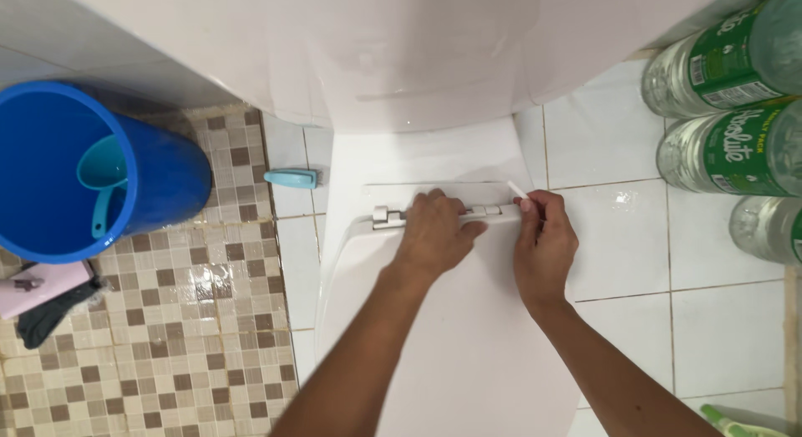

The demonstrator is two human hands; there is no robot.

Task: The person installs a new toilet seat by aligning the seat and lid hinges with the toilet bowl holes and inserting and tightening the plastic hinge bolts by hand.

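A white toilet with its lid point(468, 337) closed fills the middle of the view, its tank point(401, 61) at the top. My left hand point(434, 232) rests on the white hinge bar point(389, 216) at the back of the lid, fingers curled over it. My right hand point(545, 241) sits at the right end of the same bar and pinches a thin white stick-like piece point(517, 190) between thumb and fingers. Both forearms reach up from the bottom edge.
A blue bucket point(159, 178) holding a teal dipper point(104, 182) stands at the left on wet mosaic floor tiles point(192, 320). A teal handle point(292, 179) lies beside the toilet base. Clear plastic bottles with green labels point(727, 144) line the right edge. A grey cloth point(50, 316) lies at far left.
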